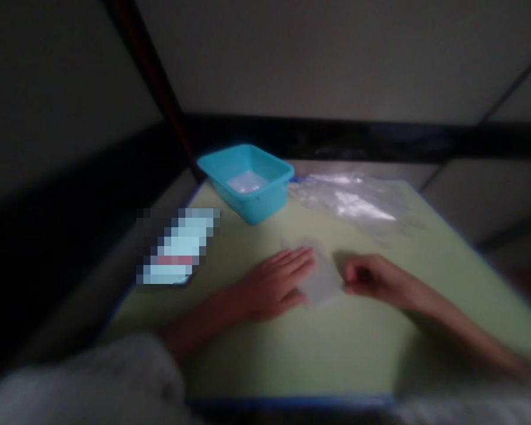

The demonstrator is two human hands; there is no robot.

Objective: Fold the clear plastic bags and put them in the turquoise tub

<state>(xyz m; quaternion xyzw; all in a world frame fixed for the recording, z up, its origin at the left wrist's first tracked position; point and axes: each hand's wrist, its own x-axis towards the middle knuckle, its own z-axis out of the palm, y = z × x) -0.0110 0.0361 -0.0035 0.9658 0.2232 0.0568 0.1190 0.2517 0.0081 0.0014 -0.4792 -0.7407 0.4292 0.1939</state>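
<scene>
A small, pale translucent sheet or bag (323, 283) lies on the yellow-green tabletop (292, 360), its outline blurred. My left hand (277, 283) rests flat over its left part, fingers stretched out and pointing right. At the right edge of the sheet is my right hand (367, 276), its fingers curled together in a pinch. Whatever lies between those fingertips is too blurred to tell, though they seem to touch the sheet's edge.
A turquoise plastic basket (269, 203) stands at the back left with something whitish inside. Shiny clear plastic bags (358, 200) lie at the back right. A pixelated flat object (179, 248) is at the left edge. Walls rise behind the table.
</scene>
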